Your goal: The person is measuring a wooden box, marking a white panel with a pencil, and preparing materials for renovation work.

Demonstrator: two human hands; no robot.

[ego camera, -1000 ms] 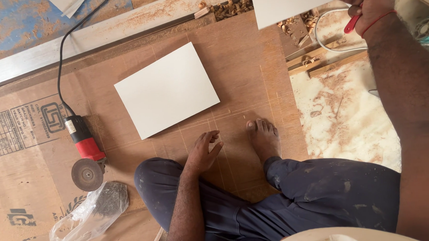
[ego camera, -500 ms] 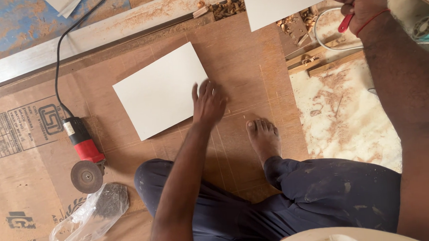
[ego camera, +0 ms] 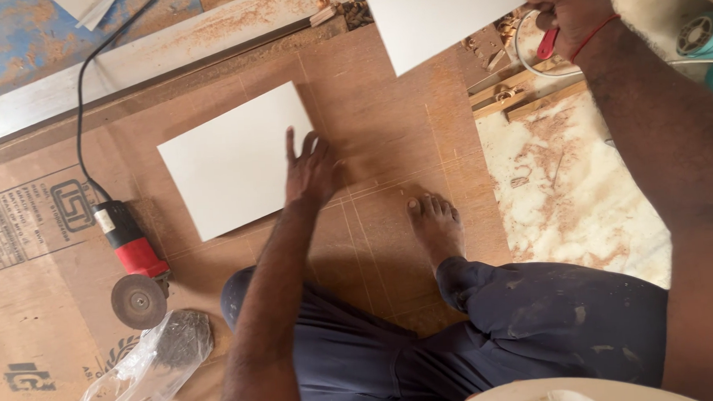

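A white rectangular board lies flat on the brown plywood sheet. My left hand is stretched out with fingers spread, palm down, resting on that board's right edge. My right hand is raised at the upper right, gripping the edge of a second white board held up off the floor, together with a red-handled tool. My bare foot rests on the plywood, legs in dark trousers.
A red and black angle grinder with its disc lies at the left, its black cord running to the top. A clear plastic bag lies below it. Wood scraps and sawdust cover the marble floor at right. A teal tool sits at the far right.
My left hand has moved up from beside my foot onto the right edge of the flat white board. The board held in my right hand has shifted slightly left.
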